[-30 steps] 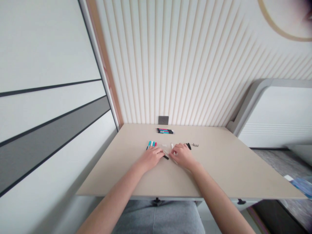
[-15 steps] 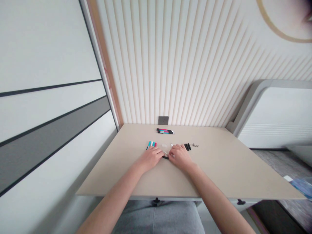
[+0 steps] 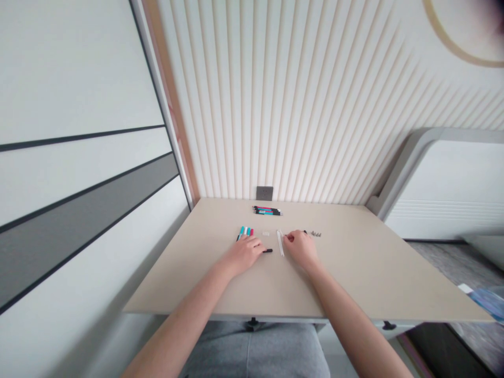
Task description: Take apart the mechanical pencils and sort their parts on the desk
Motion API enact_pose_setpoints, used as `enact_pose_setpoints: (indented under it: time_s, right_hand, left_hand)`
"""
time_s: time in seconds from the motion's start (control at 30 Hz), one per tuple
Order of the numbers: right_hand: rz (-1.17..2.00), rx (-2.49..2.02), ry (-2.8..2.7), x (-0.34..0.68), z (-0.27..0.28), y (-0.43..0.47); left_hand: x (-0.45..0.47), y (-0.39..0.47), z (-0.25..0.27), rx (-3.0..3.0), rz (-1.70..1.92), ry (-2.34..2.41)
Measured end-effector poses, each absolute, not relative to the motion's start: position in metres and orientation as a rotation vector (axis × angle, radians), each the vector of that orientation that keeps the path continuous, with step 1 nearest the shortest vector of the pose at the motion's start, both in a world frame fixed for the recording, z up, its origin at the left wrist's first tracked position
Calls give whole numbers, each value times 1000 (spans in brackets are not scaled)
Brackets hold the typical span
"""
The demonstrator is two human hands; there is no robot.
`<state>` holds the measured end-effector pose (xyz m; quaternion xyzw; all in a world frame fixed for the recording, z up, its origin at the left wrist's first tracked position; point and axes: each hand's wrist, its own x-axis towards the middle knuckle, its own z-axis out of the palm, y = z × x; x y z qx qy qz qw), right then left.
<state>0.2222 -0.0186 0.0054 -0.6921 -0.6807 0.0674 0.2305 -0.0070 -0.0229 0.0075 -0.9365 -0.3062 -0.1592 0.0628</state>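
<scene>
My left hand [image 3: 244,253] is closed around a short black pen barrel [image 3: 268,251], whose end sticks out to the right past the fingertips. Beyond that hand lies a row of coloured pen parts [image 3: 247,231] in blue, white and red, partly hidden by the fingers. My right hand [image 3: 301,248] rests low over the table with thumb and fingers curled together; whatever is in the pinch is too small to make out. Just left of it lie thin whitish pen refills [image 3: 280,242]. One black tip [image 3: 305,232] shows past its knuckles.
Assembled pens [image 3: 268,211] lie in a stack near the back edge of the beige table [image 3: 189,273]. Small clear pieces [image 3: 265,233] sit between the hands. Several small metallic parts [image 3: 316,234] lie to the right. A dark wall socket [image 3: 264,193] is behind the table.
My right hand has moved right, away from the left hand, uncovering the refills and covering most of the black parts. The left hand stays nearly in place with the black barrel.
</scene>
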Motion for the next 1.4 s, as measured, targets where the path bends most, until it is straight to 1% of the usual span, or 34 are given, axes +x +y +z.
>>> enact_pose_setpoints:
  time_s: [0.2, 0.33, 0.97, 1.1, 1.3, 1.4]
  right_hand:
    - [38, -1943, -1962, 222, 8, -22]
    - [2, -1965, -2025, 224, 8, -22]
    - [240, -1784, -2098, 226, 6, -21]
    - [355, -1726, -2064, 229, 3, -19]
    - [733, -1564, -2066, 242, -7, -17]
    - [767, -1540, -2077, 246, -11, -17]
  left_hand:
    - [-8, -23, 7, -2839, -476, -939]
    - [-8, -23, 7, -2842, -474, -945]
    - [-7, -24, 10, -2856, -461, -969]
    - [-7, -25, 11, -2852, -469, -964]
    - [-7, -26, 12, -2851, -458, -964]
    - [-7, -25, 11, -2857, -447, -962]
